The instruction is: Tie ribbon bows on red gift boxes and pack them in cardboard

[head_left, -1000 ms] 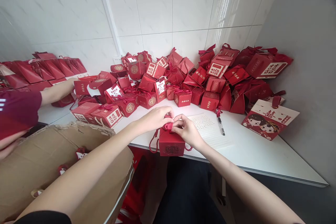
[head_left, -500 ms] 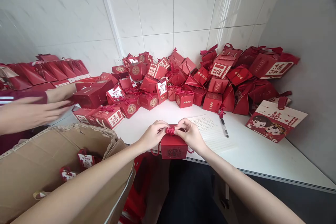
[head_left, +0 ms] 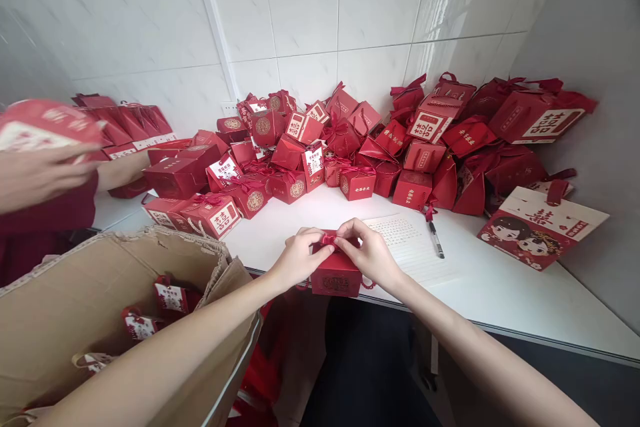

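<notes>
A small red gift box (head_left: 336,279) with a dark round emblem stands upright at the table's front edge, with red cord handles hanging at its sides. On its top is a red ribbon bow (head_left: 328,239). My left hand (head_left: 303,253) pinches the bow from the left, thumb and fingers pressed together. From the right, my right hand (head_left: 367,250) pinches the ribbon with thumb and forefinger. The fingertips of both hands nearly meet over the bow and partly hide it and the lid.
Many red gift boxes (head_left: 357,183) are heaped along the tiled wall. A lined sheet (head_left: 400,233) and a pen (head_left: 437,240) lie to the right. At left stands an open cardboard carton (head_left: 120,260) holding gift bags. Beyond it, a co-worker's hand (head_left: 45,180) holds a blurred red-and-white item.
My fingers have shifted slightly over the bow, still pinching it. The co-worker's blurred hand now holds up a red-and-white item at the far left. The view has turned slightly.
</notes>
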Tool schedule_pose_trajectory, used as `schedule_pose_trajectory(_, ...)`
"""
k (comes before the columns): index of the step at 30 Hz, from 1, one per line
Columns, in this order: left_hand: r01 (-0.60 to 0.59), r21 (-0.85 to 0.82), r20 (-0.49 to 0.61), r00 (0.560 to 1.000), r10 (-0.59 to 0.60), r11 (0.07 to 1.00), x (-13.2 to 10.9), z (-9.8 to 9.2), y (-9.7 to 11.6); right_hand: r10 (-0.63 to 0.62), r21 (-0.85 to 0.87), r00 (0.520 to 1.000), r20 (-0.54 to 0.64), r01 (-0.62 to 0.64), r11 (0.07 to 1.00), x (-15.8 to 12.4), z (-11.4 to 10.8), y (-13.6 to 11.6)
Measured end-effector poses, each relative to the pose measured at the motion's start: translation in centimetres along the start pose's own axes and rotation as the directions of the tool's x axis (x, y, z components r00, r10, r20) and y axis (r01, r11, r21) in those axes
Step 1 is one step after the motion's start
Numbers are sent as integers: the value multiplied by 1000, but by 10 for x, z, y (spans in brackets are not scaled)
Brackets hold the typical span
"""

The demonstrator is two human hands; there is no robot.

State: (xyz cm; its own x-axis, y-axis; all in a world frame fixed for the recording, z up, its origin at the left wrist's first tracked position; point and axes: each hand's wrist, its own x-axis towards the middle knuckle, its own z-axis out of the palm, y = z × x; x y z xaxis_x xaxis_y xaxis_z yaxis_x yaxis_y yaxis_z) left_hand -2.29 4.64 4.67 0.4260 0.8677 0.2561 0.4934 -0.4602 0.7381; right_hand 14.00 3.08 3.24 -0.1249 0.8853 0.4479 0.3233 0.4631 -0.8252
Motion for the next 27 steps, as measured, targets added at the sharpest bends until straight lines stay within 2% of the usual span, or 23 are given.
schedule_pose_trajectory(4,-16,-119,54,998,22,993,1,0,-1,-19,-67,998,53,22,998,4,-6,-3)
schedule_pose_trajectory(9,16,-197,44,999,-7,980,5,2,-2,-61,-104,993,103,72,992,8,-10,-1)
schedule_pose_trajectory(13,30,-274,54,998,-16,961,7,1,-3,-202,-189,979,40,206,960,5,-16,-1)
schedule_pose_trajectory(15,47,-306,71,997,-26,951,7,0,-3,-282,-248,957,63,288,925,1,-18,-2)
schedule_pose_trajectory(18,73,-324,74,996,-51,943,8,-2,-3,-329,-328,937,121,350,877,-2,-19,-3)
schedule_pose_trajectory(21,82,-332,75,995,-60,940,8,-4,-3,-341,-351,932,126,363,863,-3,-17,-1)
schedule_pose_trajectory(27,10,-307,120,992,28,952,7,-7,-3,-373,-353,916,146,400,846,-1,-13,1)
